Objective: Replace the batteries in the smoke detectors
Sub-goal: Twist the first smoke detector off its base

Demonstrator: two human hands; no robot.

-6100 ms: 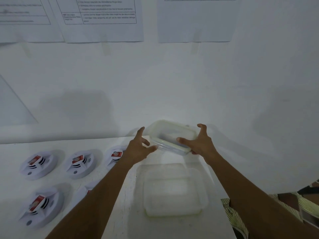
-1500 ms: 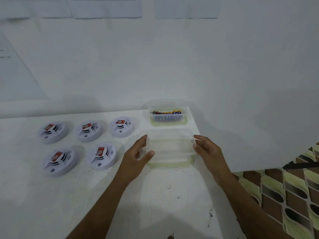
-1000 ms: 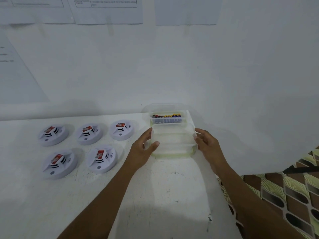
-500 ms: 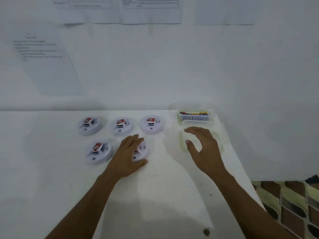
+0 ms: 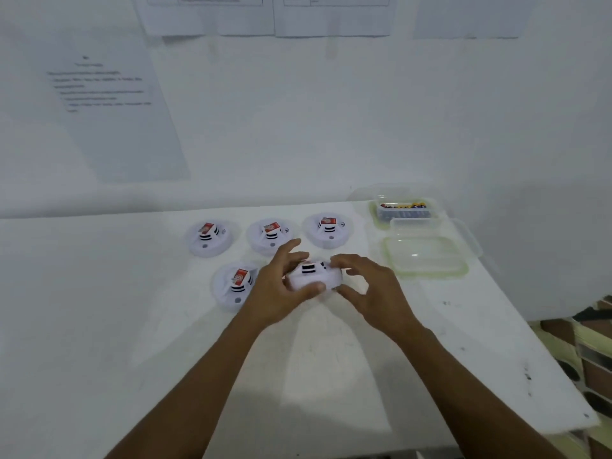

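I hold one smoke detector [image 5: 314, 276] between both hands just above the table [image 5: 99, 309], arms reaching forward. My left hand [image 5: 281, 286] curls around its left edge, thumb underneath; my right hand [image 5: 371, 289] cups its right side, fingers bent. Four more detectors [image 5: 271, 235] lie behind, and the battery box [image 5: 405, 210] sits far right.

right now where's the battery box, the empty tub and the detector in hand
battery container [image 5: 404, 212], head view, its clear front wall
empty container [image 5: 425, 273], head view, its near rim
held smoke detector [image 5: 314, 278], head view, its white body
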